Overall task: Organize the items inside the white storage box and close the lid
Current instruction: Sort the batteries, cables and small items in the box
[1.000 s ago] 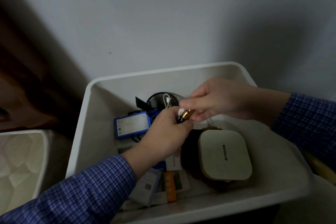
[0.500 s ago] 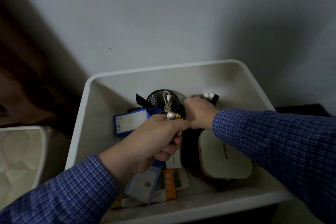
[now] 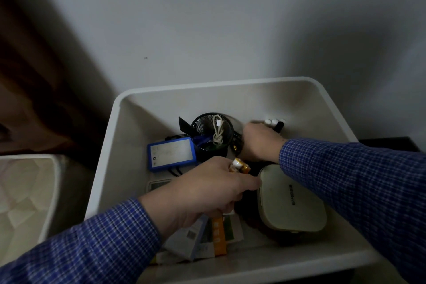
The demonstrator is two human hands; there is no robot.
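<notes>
The white storage box [image 3: 161,97] stands open against the wall. My left hand [image 3: 207,191] hovers over its middle and grips gold batteries [image 3: 239,166]. My right hand [image 3: 260,140] reaches down to the far floor of the box beside a few upright batteries [image 3: 273,122]; its fingers are hidden. Inside lie a black mesh cup [image 3: 213,132] with a coiled white cable, a blue-framed device [image 3: 171,153], a cream square device [image 3: 291,203] on something dark, and flat packets [image 3: 219,235] at the near side.
The box's lid is not in view. Another pale container [image 3: 27,191] stands to the left. A grey wall [image 3: 207,18] rises right behind the box, and dark brown furniture [image 3: 34,99] fills the left.
My right hand left the batteries held in my left hand and went down to the far floor of the box. My left hand stayed over the middle, drifting slightly nearer.
</notes>
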